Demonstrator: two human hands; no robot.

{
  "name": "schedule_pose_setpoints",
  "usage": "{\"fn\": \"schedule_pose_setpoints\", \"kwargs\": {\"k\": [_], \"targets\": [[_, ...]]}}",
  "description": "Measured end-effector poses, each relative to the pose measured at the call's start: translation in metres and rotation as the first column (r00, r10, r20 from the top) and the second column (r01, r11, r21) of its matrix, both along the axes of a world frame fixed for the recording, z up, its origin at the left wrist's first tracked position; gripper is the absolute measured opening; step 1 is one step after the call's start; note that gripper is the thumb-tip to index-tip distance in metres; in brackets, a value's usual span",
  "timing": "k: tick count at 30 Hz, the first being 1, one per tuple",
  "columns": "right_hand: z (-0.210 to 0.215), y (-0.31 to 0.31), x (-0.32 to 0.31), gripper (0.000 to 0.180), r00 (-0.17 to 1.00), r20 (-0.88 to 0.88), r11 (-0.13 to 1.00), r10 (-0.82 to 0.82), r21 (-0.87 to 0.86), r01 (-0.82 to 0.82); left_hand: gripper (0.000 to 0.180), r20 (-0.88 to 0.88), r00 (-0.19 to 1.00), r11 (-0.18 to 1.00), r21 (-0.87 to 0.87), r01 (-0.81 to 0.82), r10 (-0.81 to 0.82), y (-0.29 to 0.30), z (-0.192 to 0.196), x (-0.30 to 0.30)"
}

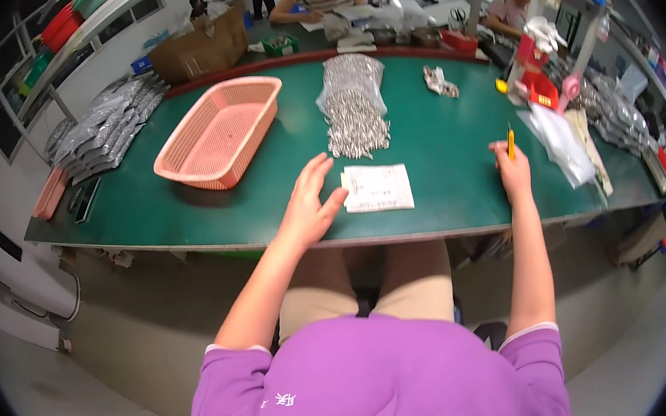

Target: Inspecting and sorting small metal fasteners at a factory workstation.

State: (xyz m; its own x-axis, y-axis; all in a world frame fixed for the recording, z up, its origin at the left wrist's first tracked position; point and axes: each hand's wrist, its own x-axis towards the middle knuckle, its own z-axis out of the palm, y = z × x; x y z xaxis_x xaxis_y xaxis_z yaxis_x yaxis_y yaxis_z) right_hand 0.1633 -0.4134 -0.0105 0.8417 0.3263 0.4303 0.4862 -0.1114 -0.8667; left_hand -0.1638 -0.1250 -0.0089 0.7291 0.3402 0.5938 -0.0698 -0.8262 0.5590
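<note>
My left hand point(310, 202) lies flat on the green table point(457, 164) with fingers spread, its thumb touching the left edge of a small white printed paper point(377, 187). My right hand point(511, 165) rests on the table to the right and grips a yellow pen point(510, 143) held upright. Beyond the paper sits a heap of small silvery metal parts point(354, 118) spilling out of a clear plastic bag.
An empty pink plastic basket point(218, 132) stands at the left. Grey foil bags point(101, 130) are stacked at the far left. Clear bags point(563, 142) and red tools point(537, 84) lie at the right. Other people sit at benches behind.
</note>
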Motion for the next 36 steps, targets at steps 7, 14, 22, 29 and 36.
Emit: {"fn": "schedule_pose_setpoints", "kwargs": {"k": [7,14,22,29,36], "targets": [[0.018,-0.002,-0.024,0.027,0.998,0.028,0.982,-0.048,-0.181,0.053,0.047,0.711,0.513,0.734,-0.008,-0.679,0.481,0.085,0.063,-0.071],[0.015,0.009,-0.022,0.025,0.979,0.205,0.936,-0.01,-0.343,0.082,0.052,-0.007,0.715,0.344,-0.873,-0.345,0.699,0.248,0.013,-0.136],[0.012,0.005,-0.022,0.024,0.967,0.254,0.959,-0.02,-0.268,0.09,0.044,0.16,0.656,0.358,-0.917,-0.179,0.738,0.22,0.017,-0.118],[0.06,0.018,-0.125,0.03,0.969,0.088,0.97,0.23,0.055,-0.236,0.041,0.312,0.735,0.279,-0.945,0.173,0.602,0.096,0.052,-0.121],[0.068,-0.039,-0.236,0.078,0.946,-0.146,0.789,0.289,0.595,-0.15,0.044,0.416,0.884,0.235,-0.9,0.366,0.215,-0.089,0.093,-0.054]]}}
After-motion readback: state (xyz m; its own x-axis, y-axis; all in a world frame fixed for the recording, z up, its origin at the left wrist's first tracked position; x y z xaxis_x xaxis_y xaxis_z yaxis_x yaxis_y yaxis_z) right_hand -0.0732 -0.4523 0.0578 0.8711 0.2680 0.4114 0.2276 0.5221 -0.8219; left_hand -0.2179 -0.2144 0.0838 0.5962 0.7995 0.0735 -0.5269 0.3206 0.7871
